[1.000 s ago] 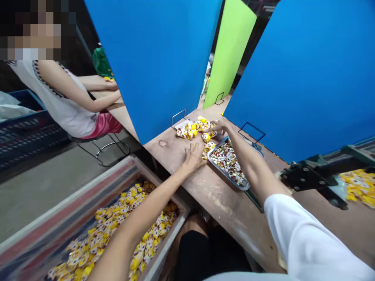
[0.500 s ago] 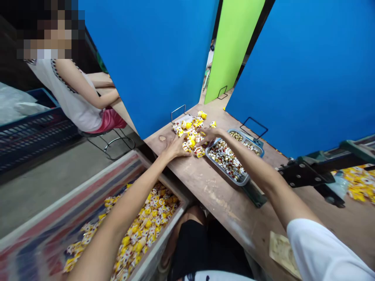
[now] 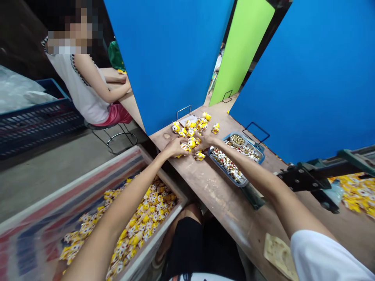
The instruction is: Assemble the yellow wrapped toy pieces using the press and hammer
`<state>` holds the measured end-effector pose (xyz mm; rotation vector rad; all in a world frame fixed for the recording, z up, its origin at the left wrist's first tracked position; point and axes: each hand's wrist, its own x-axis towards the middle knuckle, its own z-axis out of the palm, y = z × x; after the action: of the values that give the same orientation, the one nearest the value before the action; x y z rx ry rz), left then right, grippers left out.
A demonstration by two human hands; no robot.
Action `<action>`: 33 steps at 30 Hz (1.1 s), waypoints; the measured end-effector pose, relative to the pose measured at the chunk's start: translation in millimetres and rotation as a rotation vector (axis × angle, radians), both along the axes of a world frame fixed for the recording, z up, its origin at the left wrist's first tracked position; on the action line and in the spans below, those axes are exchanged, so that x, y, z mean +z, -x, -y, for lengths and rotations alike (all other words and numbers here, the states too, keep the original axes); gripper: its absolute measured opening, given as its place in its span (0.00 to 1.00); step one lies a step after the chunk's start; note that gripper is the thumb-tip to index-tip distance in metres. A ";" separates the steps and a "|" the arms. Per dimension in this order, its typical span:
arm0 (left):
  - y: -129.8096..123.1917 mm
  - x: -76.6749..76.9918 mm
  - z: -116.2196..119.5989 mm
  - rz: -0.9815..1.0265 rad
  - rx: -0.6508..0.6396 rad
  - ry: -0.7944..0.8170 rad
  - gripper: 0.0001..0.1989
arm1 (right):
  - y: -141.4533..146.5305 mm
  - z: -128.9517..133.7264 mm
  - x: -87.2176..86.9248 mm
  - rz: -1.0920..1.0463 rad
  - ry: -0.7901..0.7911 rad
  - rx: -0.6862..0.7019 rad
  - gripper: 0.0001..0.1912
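Observation:
On the wooden table (image 3: 216,187) lies a loose pile of small yellow and white figures (image 3: 191,132). My left hand (image 3: 175,148) is at the near left side of the pile, its fingers curved around some figures. From the right, my right hand (image 3: 204,142) reaches into the same pile, fingers bent against the figures. Several figures sit between the two hands. One figure (image 3: 215,128) lies apart, beyond my right hand. A metal tray (image 3: 241,184) of small white, red and gold parts stands beneath my right forearm, with a round dish of gold beads (image 3: 237,139) in it.
A lined crate (image 3: 175,212) at lower left holds many figures. Blue panels (image 3: 175,58) stand behind the table. A black metal device (image 3: 304,177), more yellow pieces (image 3: 356,193) and a cream mould (image 3: 279,253) are at right. A person (image 3: 88,86) sits at left.
My hands have drawn closer together around the figures. The pile has spread, with its far figures separated from those between my hands. The view has shifted slightly.

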<state>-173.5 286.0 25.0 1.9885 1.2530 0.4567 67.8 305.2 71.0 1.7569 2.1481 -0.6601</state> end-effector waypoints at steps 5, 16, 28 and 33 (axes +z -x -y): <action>17.5 -11.3 22.0 0.197 0.134 0.093 0.65 | 0.6 -1.4 -26.4 -0.137 -0.080 0.039 0.70; 10.0 -19.4 42.4 0.396 0.108 0.130 0.65 | 2.6 33.0 -68.9 -0.649 -0.366 -0.050 0.47; 139.1 2.7 204.4 0.507 0.564 0.058 0.60 | 173.2 95.9 -48.9 -0.856 -0.251 0.297 0.43; 250.9 -79.6 317.9 0.341 0.873 0.264 0.59 | 325.5 171.9 -120.0 -0.986 0.409 0.223 0.49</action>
<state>-424.4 -31.9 -54.6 1.0086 1.7941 0.9376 -257.7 133.3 -48.9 1.0186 2.4066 -2.0299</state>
